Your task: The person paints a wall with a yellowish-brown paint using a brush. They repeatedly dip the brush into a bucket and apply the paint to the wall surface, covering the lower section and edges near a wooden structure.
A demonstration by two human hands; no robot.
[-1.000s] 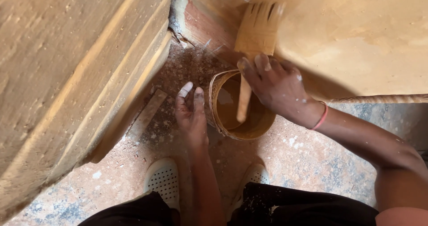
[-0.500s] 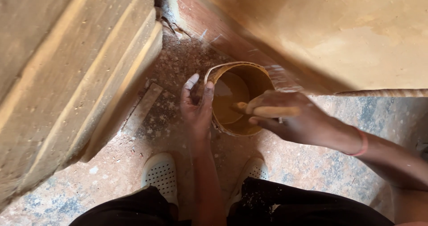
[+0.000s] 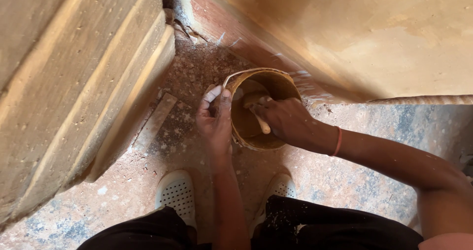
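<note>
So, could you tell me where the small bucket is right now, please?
In the head view the small bucket stands on the floor by the wall's red base, between the left hand gripping its rim and the right hand.

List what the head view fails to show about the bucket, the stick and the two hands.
- Stick tip: head view, covered by the right hand and the paint.
- Bucket near rim: hidden under both hands.
- Left hand palm: faces away, so its grip is unclear.
- Right elbow: cut off by the right frame edge.
</note>
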